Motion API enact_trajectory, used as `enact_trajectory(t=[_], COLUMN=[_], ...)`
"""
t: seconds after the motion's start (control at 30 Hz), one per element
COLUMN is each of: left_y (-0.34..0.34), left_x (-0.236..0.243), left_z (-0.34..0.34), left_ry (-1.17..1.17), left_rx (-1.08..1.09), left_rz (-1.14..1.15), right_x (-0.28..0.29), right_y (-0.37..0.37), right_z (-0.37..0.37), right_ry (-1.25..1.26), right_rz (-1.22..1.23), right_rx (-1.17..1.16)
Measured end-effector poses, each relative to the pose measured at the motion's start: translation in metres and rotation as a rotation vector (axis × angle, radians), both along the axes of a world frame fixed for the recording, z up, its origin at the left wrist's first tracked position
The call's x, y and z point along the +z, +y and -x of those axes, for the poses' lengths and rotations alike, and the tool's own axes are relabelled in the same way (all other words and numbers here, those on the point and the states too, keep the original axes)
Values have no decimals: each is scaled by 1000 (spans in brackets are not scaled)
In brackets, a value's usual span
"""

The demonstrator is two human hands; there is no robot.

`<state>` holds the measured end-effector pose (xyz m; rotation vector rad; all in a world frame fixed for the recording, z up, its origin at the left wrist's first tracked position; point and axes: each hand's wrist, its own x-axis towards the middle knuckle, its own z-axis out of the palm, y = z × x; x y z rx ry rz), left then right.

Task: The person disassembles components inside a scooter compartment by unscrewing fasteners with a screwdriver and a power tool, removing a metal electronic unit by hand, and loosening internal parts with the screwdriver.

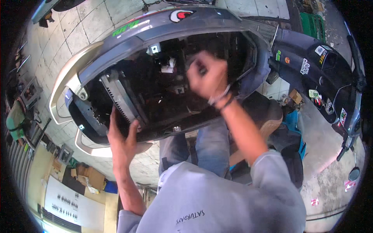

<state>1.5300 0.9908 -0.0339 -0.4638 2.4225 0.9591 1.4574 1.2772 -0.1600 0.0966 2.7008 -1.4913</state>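
Observation:
My left hand (123, 134) is at the near left part of an open under-seat compartment (202, 120) of a scooter. Its thumb and fingers are closed round the near end of a long grey bar (123, 97) with a row of teeth along one edge. The bar lies slanted across the dark compartment. My right hand (210, 75) is over the right middle of the opening, blurred and with curled fingers. A dark spot shows inside the curl, but I cannot make out what it is. A small whitish piece (168, 66) lies deeper in, left of that hand.
A cream grab rail (62, 91) curves round the compartment's left end. The scooter's stickered front (311, 72) stretches right, with handlebar and round mirror (354, 173). A cardboard box (89, 175) and a white sheet (72, 202) are at lower left. A green crate (312, 27) stands far right.

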Motion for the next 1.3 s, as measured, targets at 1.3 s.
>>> enact_trajectory(t=[1.3], left_y=[-5], left_x=[-30], left_z=[-14], left_ry=[260], left_rx=[113], left_rz=[53], right_x=[-282], right_y=[172], right_z=[59], right_ry=[-282], right_rz=[-1068], right_rx=[345])
